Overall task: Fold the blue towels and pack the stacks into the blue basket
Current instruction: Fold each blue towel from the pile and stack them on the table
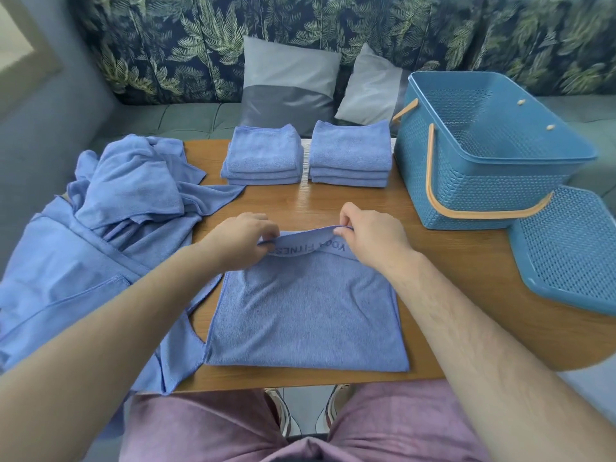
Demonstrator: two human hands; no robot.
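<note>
A wooden counter (333, 201) stands before a sofa with a leaf-print back (200, 45) and 2 grey cushions (290, 85). In the lower centre of the frame the blue towel (306, 311) lies flat on the counter. Its far edge, which carries printed lettering, is lifted off the wood. We see the left hand (243, 238) pinching that edge near its left corner and the right hand (370, 238) pinching it near the right corner, thumb and fingers closed on the hem.

At the upper centre sit 2 stacks of folded towels, the left stack (263, 155) and the right stack (350, 155), side by side and just apart. The blue basket (483, 181) stands at the upper right, open, with nothing showing inside and its handle dropped toward us. Its lid (566, 248) lies just beside it at the right edge. A heap of unfolded towels (126, 195) fills the left of the frame and spills over the counter's edge.

We judge the cloth light, soft and limp, more clinging than slippery. It will sag between the hands, so the 2 far corners are the right places to hold while the edge is carried over to the near one. The stacks look apt to slump, so we would take each from both sides, low down.
</note>
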